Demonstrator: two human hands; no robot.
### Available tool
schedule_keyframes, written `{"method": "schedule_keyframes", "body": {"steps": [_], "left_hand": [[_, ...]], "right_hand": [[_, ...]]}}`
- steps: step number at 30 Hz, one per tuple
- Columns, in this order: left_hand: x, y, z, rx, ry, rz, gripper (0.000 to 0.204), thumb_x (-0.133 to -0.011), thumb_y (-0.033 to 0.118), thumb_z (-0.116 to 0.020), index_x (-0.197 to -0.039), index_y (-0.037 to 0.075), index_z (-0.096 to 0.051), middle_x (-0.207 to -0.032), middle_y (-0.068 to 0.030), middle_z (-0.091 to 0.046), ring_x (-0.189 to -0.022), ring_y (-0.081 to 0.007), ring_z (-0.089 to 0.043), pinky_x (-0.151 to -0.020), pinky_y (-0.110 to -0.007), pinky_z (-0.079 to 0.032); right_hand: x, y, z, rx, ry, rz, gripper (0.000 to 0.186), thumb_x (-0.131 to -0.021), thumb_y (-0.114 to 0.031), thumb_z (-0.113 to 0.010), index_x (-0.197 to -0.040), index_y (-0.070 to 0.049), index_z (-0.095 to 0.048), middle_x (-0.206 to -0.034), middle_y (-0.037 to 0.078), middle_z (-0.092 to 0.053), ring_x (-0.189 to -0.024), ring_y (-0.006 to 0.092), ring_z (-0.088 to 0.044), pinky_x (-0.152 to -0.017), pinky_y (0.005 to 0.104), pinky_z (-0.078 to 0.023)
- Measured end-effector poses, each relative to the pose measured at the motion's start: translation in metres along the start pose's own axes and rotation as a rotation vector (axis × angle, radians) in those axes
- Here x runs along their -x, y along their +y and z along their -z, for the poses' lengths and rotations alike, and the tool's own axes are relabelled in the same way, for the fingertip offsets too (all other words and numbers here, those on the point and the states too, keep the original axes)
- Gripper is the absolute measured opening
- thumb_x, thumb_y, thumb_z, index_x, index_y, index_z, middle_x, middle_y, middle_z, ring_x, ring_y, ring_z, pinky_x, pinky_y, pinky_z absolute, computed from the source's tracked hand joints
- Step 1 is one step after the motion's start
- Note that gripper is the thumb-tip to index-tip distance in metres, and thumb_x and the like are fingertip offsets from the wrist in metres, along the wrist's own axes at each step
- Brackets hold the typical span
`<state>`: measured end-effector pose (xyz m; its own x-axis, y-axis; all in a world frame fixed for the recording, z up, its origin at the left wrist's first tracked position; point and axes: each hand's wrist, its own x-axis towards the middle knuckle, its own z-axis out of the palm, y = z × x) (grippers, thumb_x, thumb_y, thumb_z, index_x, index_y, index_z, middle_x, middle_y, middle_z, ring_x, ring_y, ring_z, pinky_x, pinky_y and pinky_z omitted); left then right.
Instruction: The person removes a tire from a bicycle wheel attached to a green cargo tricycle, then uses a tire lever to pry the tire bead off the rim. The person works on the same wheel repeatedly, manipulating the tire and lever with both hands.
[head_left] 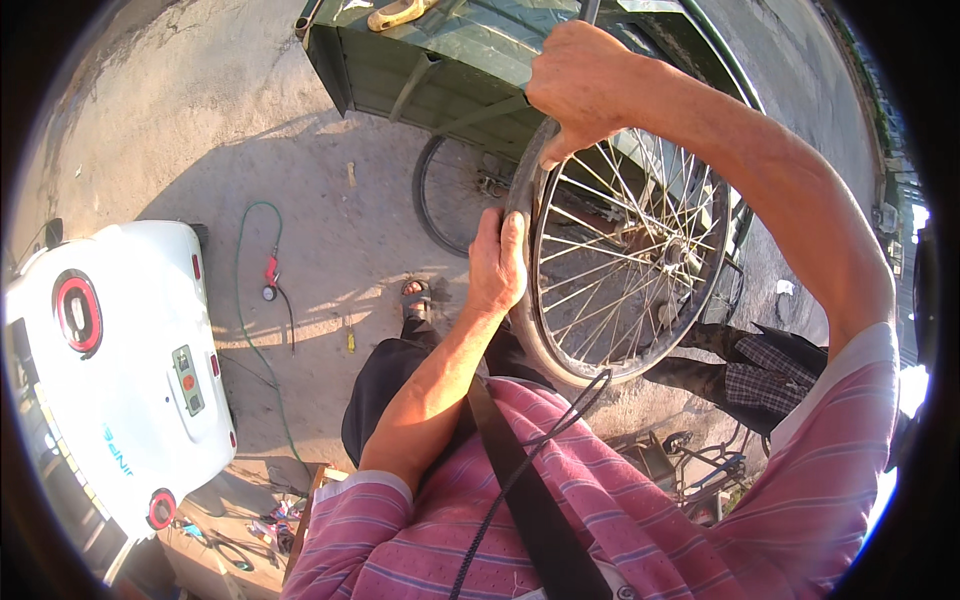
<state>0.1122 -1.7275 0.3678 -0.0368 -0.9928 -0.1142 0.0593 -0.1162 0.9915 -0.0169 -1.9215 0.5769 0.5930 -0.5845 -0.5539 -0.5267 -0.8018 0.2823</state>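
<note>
A spoked wheel with a grey tyre stands tilted in front of my body, its hub facing me. My left hand is closed on the tyre's left side, with the thumb against the sidewall. Higher up, my right hand reaches over from the right and is closed at the tyre's upper left, thumb pointing down along it. Most of the right fingers are hidden. Between the two hands a dark gap shows along the rim's edge.
A green metal cart with a lower wheel stands ahead; a yellow shoe lies on it. Left are a white vehicle, a red inflator gun with green hose, and a yellow screwdriver. Another person's legs are close right.
</note>
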Motion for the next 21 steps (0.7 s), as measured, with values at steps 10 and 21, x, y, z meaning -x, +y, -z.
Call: {"method": "schedule_keyframes", "body": {"steps": [10,21], "left_hand": [[0.003,-0.013,0.001,-0.023,0.024,-0.052,0.045,-0.119,0.04,-0.046,-0.107,-0.001,-0.061,-0.09,-0.0091,-0.059,-0.084,-0.0196,-0.053,-0.078,-0.038,-0.047],[-0.013,-0.014,0.002,0.008,0.03,-0.09,0.047,-0.117,0.044,-0.05,-0.108,0.0,-0.062,-0.085,-0.0135,-0.062,-0.079,-0.0274,-0.059,-0.075,-0.042,-0.049]], "right_hand": [[0.0,-0.011,-0.008,0.007,0.023,-0.019,0.069,-0.071,-0.077,-0.085,-0.07,-0.008,-0.081,-0.061,0.01,-0.07,-0.066,0.0345,-0.071,-0.067,0.0462,-0.055],[0.032,0.006,-0.072,-0.174,0.303,-0.142,0.067,-0.075,-0.074,-0.081,-0.071,-0.007,-0.077,-0.064,0.015,-0.069,-0.069,0.0396,-0.07,-0.07,0.0485,-0.053]]}}
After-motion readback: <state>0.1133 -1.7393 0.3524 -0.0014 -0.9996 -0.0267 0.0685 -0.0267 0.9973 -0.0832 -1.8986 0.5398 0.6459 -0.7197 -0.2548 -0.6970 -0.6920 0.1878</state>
